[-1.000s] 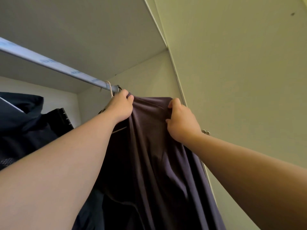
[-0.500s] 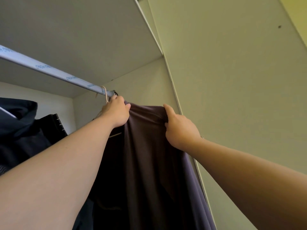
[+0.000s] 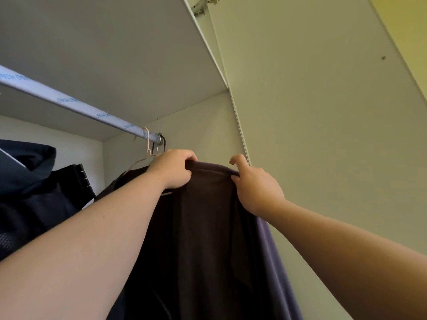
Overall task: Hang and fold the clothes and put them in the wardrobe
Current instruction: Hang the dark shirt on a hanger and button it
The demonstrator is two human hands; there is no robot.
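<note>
left hand (image 3: 172,169): fingers curled round the top fold of the purple garment (image 3: 208,227) at its left end; looks a firm grip
right hand (image 3: 256,190): thumb and lower fingers pinch the same fold at its right end; forefinger lifted clear of the cloth; a looser hold than the left, i'd judge
garment place: top fold stretched between the two hands; the rest hangs straight down below them; right edge close to the wardrobe side panel (image 3: 323,146) beyond the right hand
beige hanger (image 3: 136,163): hook over the rail (image 3: 69,102) just above the left hand; wire runs down behind the left wrist; cannot tell if the cloth sits on it, the hand hides that
dark hook (image 3: 164,144): at the rail end, right above the left knuckles; what it carries is hidden
navy clothes (image 3: 27,188): hung well left of the left forearm
risk 1: the right pinch lets go first; the cloth slumps to the left and slides off
risk 2: a tug from the left hand lifts a hook off the rail end; hanger and garment drop
risk 3: uneven drape; the longer side drags the rest down once both hands leave
</note>
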